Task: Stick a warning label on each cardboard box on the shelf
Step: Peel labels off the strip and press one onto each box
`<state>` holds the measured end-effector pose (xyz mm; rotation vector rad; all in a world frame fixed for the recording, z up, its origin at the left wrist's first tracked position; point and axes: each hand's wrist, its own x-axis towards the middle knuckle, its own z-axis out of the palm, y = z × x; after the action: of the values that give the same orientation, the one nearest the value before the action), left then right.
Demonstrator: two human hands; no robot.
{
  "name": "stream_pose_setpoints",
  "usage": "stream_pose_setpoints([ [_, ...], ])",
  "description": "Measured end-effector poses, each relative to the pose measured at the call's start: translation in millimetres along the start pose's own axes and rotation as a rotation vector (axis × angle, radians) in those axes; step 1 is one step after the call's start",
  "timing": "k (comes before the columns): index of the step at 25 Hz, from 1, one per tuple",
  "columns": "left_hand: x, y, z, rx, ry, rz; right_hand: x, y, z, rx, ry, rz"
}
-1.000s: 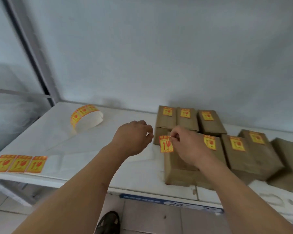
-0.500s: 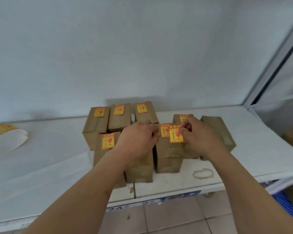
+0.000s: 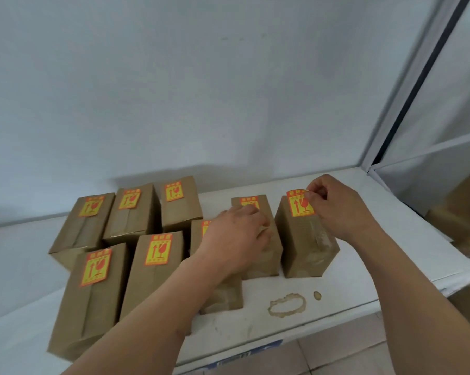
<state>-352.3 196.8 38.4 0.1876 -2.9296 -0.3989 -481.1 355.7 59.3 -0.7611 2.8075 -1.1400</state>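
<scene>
the right hand (image 3: 336, 209) pinches the warning label (image 3: 300, 203) by its upper right corner, fingers pressed together, the label upright over the far end of the rightmost cardboard box (image 3: 306, 239). the left hand (image 3: 236, 239) rests loosely curled on the neighbouring box (image 3: 260, 255), just left.

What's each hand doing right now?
Left hand: resting palm-down on a box, holding nothing.
Right hand: fingers pinching the warning label at the rightmost box.

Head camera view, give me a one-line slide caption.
Right hand presses a warning label onto the last box; left hand steadies its neighbour.
</scene>
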Motion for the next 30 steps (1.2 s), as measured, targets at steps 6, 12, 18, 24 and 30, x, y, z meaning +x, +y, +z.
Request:
stream_pose_setpoints([
  [6,39.0,28.9,19.5,0.052,-0.041,0.059,31.5,30.6,-3.0,0.019,0.016,0.045],
  [12,46.6,38.1,36.1,0.149,-0.126,0.054,37.5,47.5,13.1,0.016,-0.026,0.096],
  [18,44.1,35.5,42.1,0.141,-0.149,0.045,42.0,53.7,22.8,0.010,-0.036,0.093],
  [24,42.6,33.4,45.5,0.133,-0.136,0.046,40.9,57.2,31.2,-0.075,-0.026,0.077],
  [30,43.4,33.8,46.8,0.130,-0.133,0.052,38.9,57.7,35.6,-0.219,0.004,0.009],
])
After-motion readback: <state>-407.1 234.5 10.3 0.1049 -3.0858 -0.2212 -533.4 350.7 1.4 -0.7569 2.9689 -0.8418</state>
